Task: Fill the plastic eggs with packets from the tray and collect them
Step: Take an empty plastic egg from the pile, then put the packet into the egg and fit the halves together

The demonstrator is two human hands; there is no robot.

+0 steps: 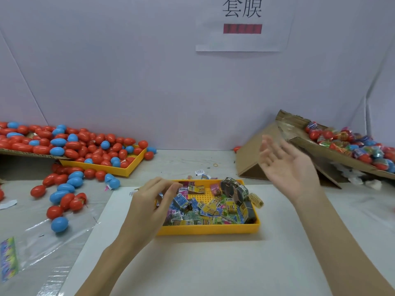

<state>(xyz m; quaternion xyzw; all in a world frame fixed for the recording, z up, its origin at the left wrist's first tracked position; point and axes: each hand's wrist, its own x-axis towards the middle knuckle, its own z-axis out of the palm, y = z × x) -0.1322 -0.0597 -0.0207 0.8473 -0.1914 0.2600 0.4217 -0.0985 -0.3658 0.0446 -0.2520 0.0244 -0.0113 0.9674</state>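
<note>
A yellow tray (210, 229) in front of me holds several small colourful packets (215, 211). My left hand (152, 201) reaches into the tray's left end, its fingertips pinched on a packet there. My right hand (286, 162) hovers open, palm up, above and to the right of the tray, holding nothing. Red and blue plastic eggs (64, 195) lie loose on the table at the left. More eggs fill a second yellow tray (119, 168) and spill from a cardboard box behind it.
A tilted cardboard box (310, 150) at the right holds wrapped eggs (359, 146). A clear plastic bag (42, 238) lies at the front left. A white sheet (192, 263) lies under the packet tray. A white wall with a paper sign stands behind.
</note>
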